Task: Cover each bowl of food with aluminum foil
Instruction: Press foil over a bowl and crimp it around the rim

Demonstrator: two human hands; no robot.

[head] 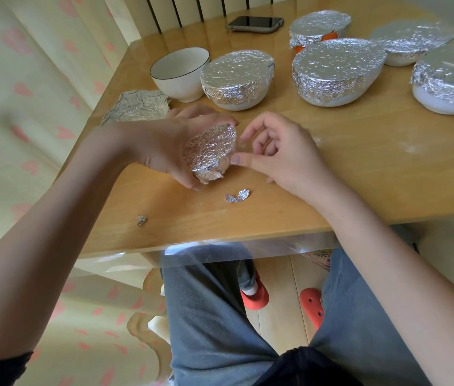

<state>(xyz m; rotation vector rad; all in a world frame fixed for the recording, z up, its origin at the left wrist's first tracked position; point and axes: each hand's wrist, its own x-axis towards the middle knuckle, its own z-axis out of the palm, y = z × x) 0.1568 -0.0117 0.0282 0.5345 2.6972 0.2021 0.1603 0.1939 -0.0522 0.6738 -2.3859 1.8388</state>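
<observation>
At the centre of the frame, my left hand [164,146] curls its grip around a small foil-covered bowl [210,151] tilted on the worktop [331,174]. My right hand [281,154], fingers loosely curled and holding nothing, sits just right of its rim.

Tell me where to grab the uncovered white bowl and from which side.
Grip the uncovered white bowl by its near-left rim, coming from above: it stands upright and open, so fingers can probably hook over the edge. Its right side sits close against a foil-covered bowl, leaving little room there. The loose foil sheet lies in front, so a low approach could snag it.
</observation>
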